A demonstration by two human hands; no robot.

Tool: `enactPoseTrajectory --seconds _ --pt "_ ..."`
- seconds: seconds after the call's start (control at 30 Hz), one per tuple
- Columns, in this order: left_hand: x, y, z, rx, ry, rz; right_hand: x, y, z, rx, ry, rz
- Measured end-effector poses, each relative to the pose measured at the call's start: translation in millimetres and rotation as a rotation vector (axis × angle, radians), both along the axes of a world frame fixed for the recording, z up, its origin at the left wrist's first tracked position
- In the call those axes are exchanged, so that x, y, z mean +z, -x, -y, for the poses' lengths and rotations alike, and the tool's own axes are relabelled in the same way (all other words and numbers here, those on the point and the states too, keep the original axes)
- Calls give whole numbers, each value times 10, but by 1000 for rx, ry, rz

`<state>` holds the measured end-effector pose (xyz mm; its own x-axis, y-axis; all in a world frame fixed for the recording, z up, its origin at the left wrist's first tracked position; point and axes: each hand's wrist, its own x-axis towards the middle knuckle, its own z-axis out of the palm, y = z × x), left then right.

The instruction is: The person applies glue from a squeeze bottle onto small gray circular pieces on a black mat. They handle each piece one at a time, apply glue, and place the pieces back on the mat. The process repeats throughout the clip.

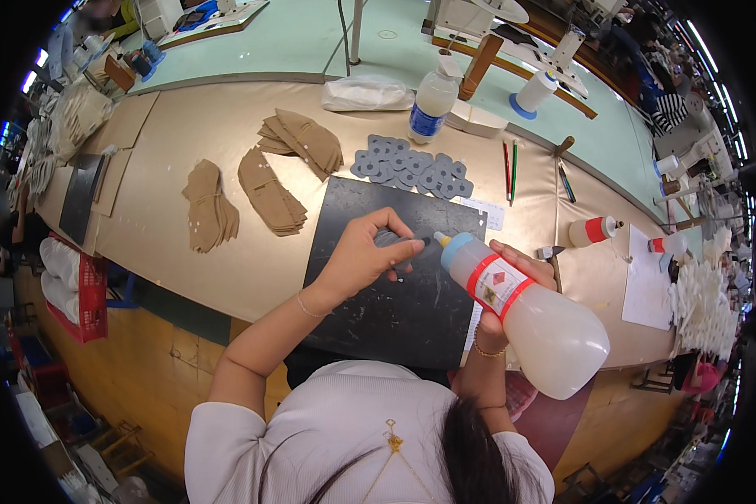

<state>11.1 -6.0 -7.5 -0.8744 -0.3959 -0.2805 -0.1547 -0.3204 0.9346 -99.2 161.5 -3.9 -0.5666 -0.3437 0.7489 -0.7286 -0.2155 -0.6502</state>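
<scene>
My right hand (525, 267) is wrapped around a large translucent squeeze bottle (554, 340) with a blue collar and a red-edged label. The bottle lies tilted, its narrow nozzle pointing left toward my other hand. Between the curled fingers and thumb of my left hand (365, 256) is a small grey cut piece (386, 238), mostly hidden by the fingers. A tiny dark bit (427, 241) shows at the thumb tip, close to the nozzle. Both hands are above a scuffed black board (386, 315). Just beyond it lies a spread of flat grey pieces (407, 168) with dark centres.
Bundles of brown cut pieces (269, 191) lie left of the board. A clear bottle (434, 105) stands behind the grey pieces. Pencils (510, 172), a brush (549, 252) and a second red-labelled bottle (595, 231) are to the right. Sewing machines (479, 21) line the far table.
</scene>
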Motion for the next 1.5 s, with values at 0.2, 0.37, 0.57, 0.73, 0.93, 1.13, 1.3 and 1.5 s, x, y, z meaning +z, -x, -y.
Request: enactPoseTrajectory --seconds 0.2,0.37,0.57,0.73,0.93,1.13,1.3,1.5 --pt "17 -30 -34 15 -58 -60 -35 32 -15 29 14 14" --pt "12 0 -14 32 -137 -53 32 -26 4 -62 124 54" --pt "9 -9 -19 12 -34 0 24 -32 -42 23 6 35" --pt "52 -16 -42 5 40 -11 -21 -7 2 -16 -19 -18" --pt "0 6 -30 0 36 32 -6 -15 -14 -42 13 6" --pt "-69 22 26 67 -73 -12 -40 -94 -56 84 46 102" --pt "-70 21 24 66 30 22 -71 -94 -24 159 8 52" --pt "-30 30 5 108 111 3 -113 -63 -19 188 23 48"
